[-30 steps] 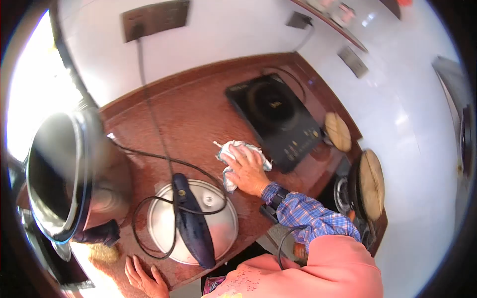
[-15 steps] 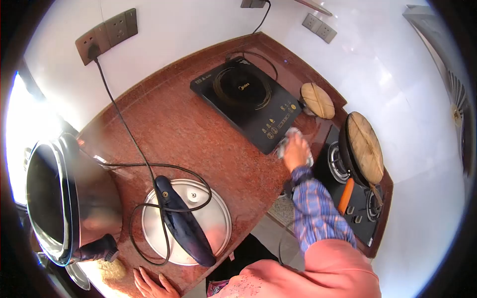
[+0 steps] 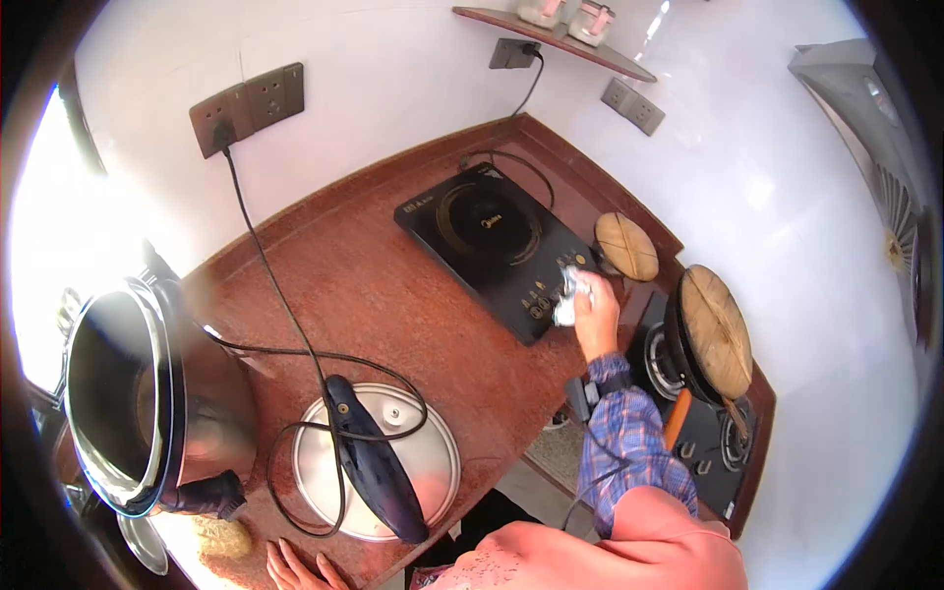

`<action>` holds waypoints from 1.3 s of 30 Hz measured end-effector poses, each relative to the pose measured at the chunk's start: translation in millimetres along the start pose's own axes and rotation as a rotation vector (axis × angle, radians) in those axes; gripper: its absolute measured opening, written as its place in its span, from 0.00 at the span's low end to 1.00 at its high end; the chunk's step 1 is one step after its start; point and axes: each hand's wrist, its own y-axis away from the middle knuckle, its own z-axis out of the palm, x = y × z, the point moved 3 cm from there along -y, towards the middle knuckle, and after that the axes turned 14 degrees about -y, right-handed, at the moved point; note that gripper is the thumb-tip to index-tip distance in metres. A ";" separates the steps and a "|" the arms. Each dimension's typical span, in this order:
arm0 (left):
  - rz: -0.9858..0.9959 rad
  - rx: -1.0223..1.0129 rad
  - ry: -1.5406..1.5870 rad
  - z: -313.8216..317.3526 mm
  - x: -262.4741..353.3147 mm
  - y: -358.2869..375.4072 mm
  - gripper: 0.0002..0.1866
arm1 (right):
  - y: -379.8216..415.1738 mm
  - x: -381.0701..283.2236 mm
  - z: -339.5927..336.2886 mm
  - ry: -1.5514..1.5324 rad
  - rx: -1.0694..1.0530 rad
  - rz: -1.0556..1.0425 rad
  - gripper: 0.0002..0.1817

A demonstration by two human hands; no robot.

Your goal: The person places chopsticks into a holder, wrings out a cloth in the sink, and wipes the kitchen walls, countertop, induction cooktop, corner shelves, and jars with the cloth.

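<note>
Two hands at a red stone counter (image 3: 393,285) — one wiping, one resting.

Right hand (image 3: 596,315) bunches a white cloth (image 3: 569,294) against the front corner of the black induction cooktop (image 3: 492,241); left hand (image 3: 295,568) lies flat, fingers spread, on the counter edge near the pressure-cooker lid (image 3: 379,462).

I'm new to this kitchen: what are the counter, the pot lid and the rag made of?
Counter: polished reddish speckled stone, probably granite. Lid: shiny silver metal, likely steel, with a dark plastic-looking handle. Rag in the right hand: soft crumpled whitish cloth.
</note>
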 end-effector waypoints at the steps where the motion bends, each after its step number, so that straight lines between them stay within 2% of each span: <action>1: -0.007 -0.026 -0.008 -0.8 0.3 -0.4 0.29 | -21.2 -0.7 14.0 0.070 -0.067 -0.112 0.15; 2: -0.013 -0.057 -0.015 -2.0 0.5 1.3 0.30 | -36.9 -0.2 25.6 0.144 -0.136 -0.223 0.14; 4: -0.018 -0.059 -0.019 -1.2 0.4 2.4 0.30 | -56.1 27.9 59.8 0.202 -0.295 -0.168 0.10; 5: -0.016 -0.061 -0.015 -0.1 0.2 2.2 0.30 | -52.7 26.6 79.3 0.366 -0.318 -0.027 0.07; 6: -0.025 -0.048 -0.022 0.5 -0.8 2.5 0.30 | -42.7 32.8 98.5 0.442 -0.419 -0.061 0.08; 7: -0.031 -0.073 -0.017 2.6 -1.6 3.5 0.30 | -29.5 6.7 112.0 0.442 -0.426 -0.099 0.09; 8: -0.039 -0.098 -0.011 4.2 -1.9 4.1 0.31 | -13.6 -6.6 126.9 0.315 -0.502 -0.216 0.10; 9: -0.038 -0.097 0.005 3.5 -1.4 3.0 0.31 | -4.1 -43.1 135.8 0.164 -0.614 -0.028 0.10; 10: -0.049 -0.085 0.005 2.1 -0.4 1.6 0.31 | 12.2 -58.9 149.1 0.060 -0.823 -0.305 0.11; 11: -0.047 -0.089 0.011 -0.1 0.5 1.5 0.31 | 28.5 -83.7 157.8 -0.358 -0.899 -0.302 0.10; 12: -0.043 -0.093 0.017 -1.4 1.7 1.6 0.31 | 41.4 -91.5 173.7 -0.515 -0.988 -0.121 0.10; 14: -0.051 -0.087 0.011 -2.0 0.2 1.8 0.31 | 19.1 -117.5 197.0 -0.570 -0.828 -0.205 0.06; 16: -0.055 -0.111 0.015 -1.7 0.8 0.7 0.31 | -14.7 -110.3 227.2 -0.420 -0.643 -0.261 0.09; 18: -0.067 -0.103 0.005 -4.7 1.5 1.0 0.31 | -35.6 -91.3 259.8 -0.232 -0.663 -0.257 0.18; 20: -0.055 -0.095 0.031 -6.3 3.8 -0.5 0.31 | -3.4 -30.7 322.4 -0.006 -0.601 -0.471 0.21; 21: -0.053 -0.083 0.027 -4.8 3.1 -0.2 0.31 | 4.1 -58.2 304.6 0.163 -0.679 -0.330 0.20; 22: -0.079 -0.054 0.026 -3.9 2.1 -2.4 0.31 | 15.0 -54.1 320.3 0.178 -0.648 -0.334 0.19; 23: -0.072 -0.069 0.026 -3.8 1.3 -1.7 0.31 | 23.1 -62.5 323.4 0.095 -0.824 -0.360 0.18; 25: -0.078 -0.093 0.029 -4.7 3.3 1.6 0.32 | 56.5 -76.1 313.4 -0.243 -0.856 -0.532 0.14; 26: -0.077 -0.095 0.032 -5.0 3.7 2.3 0.32 | 66.9 -85.9 305.4 -0.344 -0.948 -0.652 0.14; 28: -0.093 -0.088 0.024 -6.0 1.3 3.7 0.32 | 63.3 -98.6 312.1 -0.675 -1.350 -0.531 0.15; 30: -0.090 -0.111 0.031 -3.1 0.2 4.3 0.32 | 15.7 -117.2 313.2 -0.586 -1.284 -0.264 0.15; 31: -0.106 -0.104 0.020 -2.7 -0.3 3.7 0.32 | -9.9 -111.2 328.0 -0.795 -1.118 -0.150 0.15; 32: -0.103 -0.105 0.037 -2.2 -0.3 4.0 0.32 | -42.7 -131.0 315.2 -0.867 -0.993 0.213 0.14; 34: -0.108 -0.106 0.050 -2.2 -0.1 5.0 0.32 | -100.4 -113.3 338.8 -0.752 -0.574 -0.068 0.16; 35: -0.100 -0.099 0.050 -3.0 0.3 5.6 0.32 | -125.3 -120.4 336.2 -0.672 -0.466 -0.116 0.17; 36: -0.091 -0.091 0.049 -3.4 -0.1 4.9 0.32 | -146.0 -128.3 335.7 -0.619 -0.418 -0.132 0.17; 39: -0.117 -0.126 0.050 -2.1 -0.4 3.8 0.32 | -196.8 -151.5 354.9 -0.721 -0.280 -0.181 0.19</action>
